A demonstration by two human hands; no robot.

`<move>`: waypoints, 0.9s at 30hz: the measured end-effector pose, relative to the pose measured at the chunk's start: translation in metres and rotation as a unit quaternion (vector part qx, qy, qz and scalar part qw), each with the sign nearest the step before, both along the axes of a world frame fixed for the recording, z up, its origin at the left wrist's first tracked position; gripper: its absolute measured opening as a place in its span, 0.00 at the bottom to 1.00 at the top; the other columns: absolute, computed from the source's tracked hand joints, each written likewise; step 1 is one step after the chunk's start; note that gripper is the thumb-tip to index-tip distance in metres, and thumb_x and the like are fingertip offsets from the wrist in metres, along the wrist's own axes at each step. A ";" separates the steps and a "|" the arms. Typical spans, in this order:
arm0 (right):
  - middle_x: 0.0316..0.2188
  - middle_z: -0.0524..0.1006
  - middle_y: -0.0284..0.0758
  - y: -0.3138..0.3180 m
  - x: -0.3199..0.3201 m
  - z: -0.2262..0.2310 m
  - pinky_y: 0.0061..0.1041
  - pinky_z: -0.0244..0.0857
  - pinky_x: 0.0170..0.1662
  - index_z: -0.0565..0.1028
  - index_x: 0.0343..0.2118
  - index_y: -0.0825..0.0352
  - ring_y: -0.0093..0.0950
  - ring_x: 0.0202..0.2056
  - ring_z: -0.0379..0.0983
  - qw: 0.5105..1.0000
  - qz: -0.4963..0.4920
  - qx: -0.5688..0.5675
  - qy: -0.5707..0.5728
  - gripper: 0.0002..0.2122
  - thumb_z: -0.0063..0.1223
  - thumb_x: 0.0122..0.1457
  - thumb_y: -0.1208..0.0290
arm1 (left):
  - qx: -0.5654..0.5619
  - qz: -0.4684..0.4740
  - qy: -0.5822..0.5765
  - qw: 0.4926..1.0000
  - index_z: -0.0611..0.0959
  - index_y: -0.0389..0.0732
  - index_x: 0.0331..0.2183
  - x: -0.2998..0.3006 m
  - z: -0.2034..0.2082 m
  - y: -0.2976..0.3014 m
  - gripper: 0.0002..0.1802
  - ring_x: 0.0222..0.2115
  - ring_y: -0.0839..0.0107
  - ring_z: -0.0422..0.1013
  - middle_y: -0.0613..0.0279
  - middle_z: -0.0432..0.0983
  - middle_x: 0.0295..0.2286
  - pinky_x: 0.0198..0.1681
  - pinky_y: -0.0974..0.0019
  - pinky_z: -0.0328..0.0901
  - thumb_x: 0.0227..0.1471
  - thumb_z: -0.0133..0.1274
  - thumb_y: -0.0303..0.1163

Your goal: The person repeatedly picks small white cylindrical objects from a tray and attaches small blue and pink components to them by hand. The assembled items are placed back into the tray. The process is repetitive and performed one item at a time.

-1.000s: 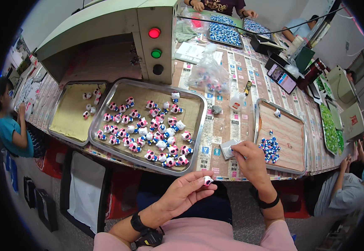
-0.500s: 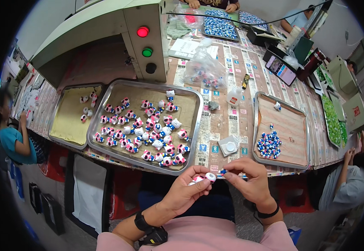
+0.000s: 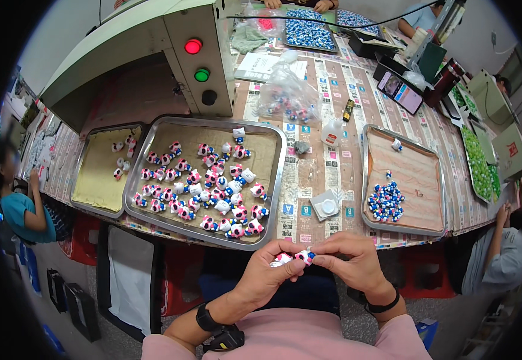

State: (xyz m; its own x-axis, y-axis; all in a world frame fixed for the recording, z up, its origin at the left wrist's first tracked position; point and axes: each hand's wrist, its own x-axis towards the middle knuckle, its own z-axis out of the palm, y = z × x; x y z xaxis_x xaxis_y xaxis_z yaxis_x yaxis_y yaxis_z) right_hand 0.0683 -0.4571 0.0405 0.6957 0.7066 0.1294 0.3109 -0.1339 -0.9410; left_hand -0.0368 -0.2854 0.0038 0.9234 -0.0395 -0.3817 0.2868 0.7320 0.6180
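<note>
Near the table's front edge, my left hand [image 3: 264, 273] is closed round a small pink-and-white toy figure head [image 3: 303, 256]. Another pink-and-white head [image 3: 281, 260] is tucked in the same hand. My right hand [image 3: 354, 261] pinches a small blue toy body [image 3: 311, 256] against the first head; fingers partly hide the joint. Left of my hands, a large metal tray [image 3: 267, 147] holds many figures [image 3: 218, 193] with pink-and-white heads and blue bodies. To the right, another metal tray [image 3: 414, 156] carries a pile of small blue-and-white bodies [image 3: 385, 202].
A machine [image 3: 198, 36] with red and green lights stands at back left, beside a smaller yellow-lined tray [image 3: 96, 180]. Mid-table are a glue-like bottle [image 3: 332, 133], a plastic bag [image 3: 288, 96], a white round piece [image 3: 329, 207] and a propped phone [image 3: 399, 93]. Other people sit around.
My right hand has brought the blue body onto the head, which has turned in my left hand so its pink-and-black face shows. The whole view has shifted slightly.
</note>
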 end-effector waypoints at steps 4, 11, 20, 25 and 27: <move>0.28 0.79 0.36 -0.001 -0.003 -0.004 0.19 0.66 0.29 0.81 0.36 0.68 0.23 0.28 0.74 1.000 -0.004 0.015 0.002 0.10 0.64 0.49 0.79 | 0.003 -0.009 0.011 1.000 0.77 0.37 0.37 0.001 0.001 0.001 0.10 0.28 0.76 0.71 0.62 0.75 0.31 0.29 0.75 0.67 0.51 0.58 0.23; 0.28 0.79 0.36 0.002 -0.004 0.002 0.21 0.67 0.30 0.81 0.35 0.68 0.24 0.28 0.75 0.999 0.001 0.033 -0.020 0.09 0.65 0.48 0.79 | 0.025 -0.025 0.002 0.999 0.78 0.36 0.38 0.001 0.008 0.009 0.12 0.26 0.79 0.72 0.62 0.76 0.29 0.25 0.77 0.66 0.50 0.60 0.25; 0.27 0.79 0.36 -0.003 -0.009 0.004 0.21 0.68 0.30 0.81 0.35 0.68 0.26 0.28 0.75 0.997 -0.003 0.059 -0.039 0.10 0.65 0.47 0.79 | 0.094 -0.051 -0.028 0.994 0.79 0.36 0.39 0.003 0.021 0.010 0.13 0.24 0.82 0.71 0.65 0.76 0.27 0.23 0.80 0.64 0.51 0.60 0.27; 0.30 0.79 0.38 -0.002 -0.004 0.011 0.22 0.68 0.30 0.81 0.37 0.67 0.26 0.29 0.76 0.998 0.005 0.029 -0.049 0.12 0.66 0.47 0.77 | 0.258 -0.064 -0.055 0.962 0.81 0.37 0.38 0.014 0.036 0.034 0.12 0.21 0.84 0.70 0.68 0.76 0.26 0.22 0.80 0.64 0.50 0.61 0.28; 0.31 0.80 0.38 -0.010 0.000 0.012 0.21 0.69 0.31 0.81 0.37 0.67 0.26 0.29 0.76 0.996 -0.043 0.000 -0.079 0.12 0.65 0.48 0.77 | 0.398 -0.003 -0.048 0.916 0.82 0.37 0.36 0.028 0.033 0.051 0.10 0.23 0.82 0.71 0.66 0.78 0.28 0.26 0.76 0.66 0.48 0.61 0.27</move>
